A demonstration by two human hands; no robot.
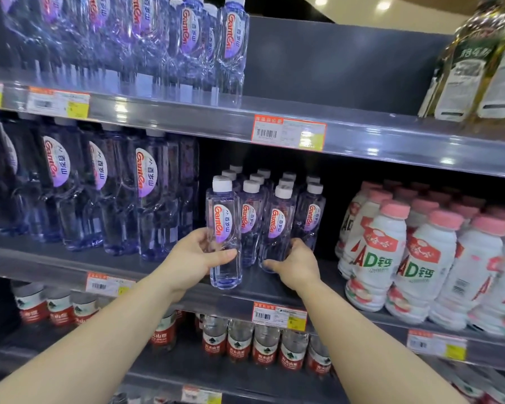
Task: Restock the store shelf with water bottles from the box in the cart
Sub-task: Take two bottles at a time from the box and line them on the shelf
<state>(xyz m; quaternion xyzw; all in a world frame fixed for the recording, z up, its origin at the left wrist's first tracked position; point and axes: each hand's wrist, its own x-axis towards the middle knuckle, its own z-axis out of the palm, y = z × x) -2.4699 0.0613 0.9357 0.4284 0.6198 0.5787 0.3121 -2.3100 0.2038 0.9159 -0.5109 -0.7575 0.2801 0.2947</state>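
Both bare forearms reach to the middle shelf (245, 290). Left hand (196, 258) grips a clear white-capped water bottle (224, 228) at the near edge; right hand (296, 262) grips its neighbour bottle (277, 225), probably aligning the front row.

The left hand (197, 258) grips a small water bottle (224, 228) upright at the front edge of the middle shelf (146, 271). Just beside it, the right hand (296, 265) curls round a second bottle (277, 225) in the front row of small bottles (white caps, purple labels). Taller bottles (146, 193) stand to the left, white milk drinks (420, 266) to the right.
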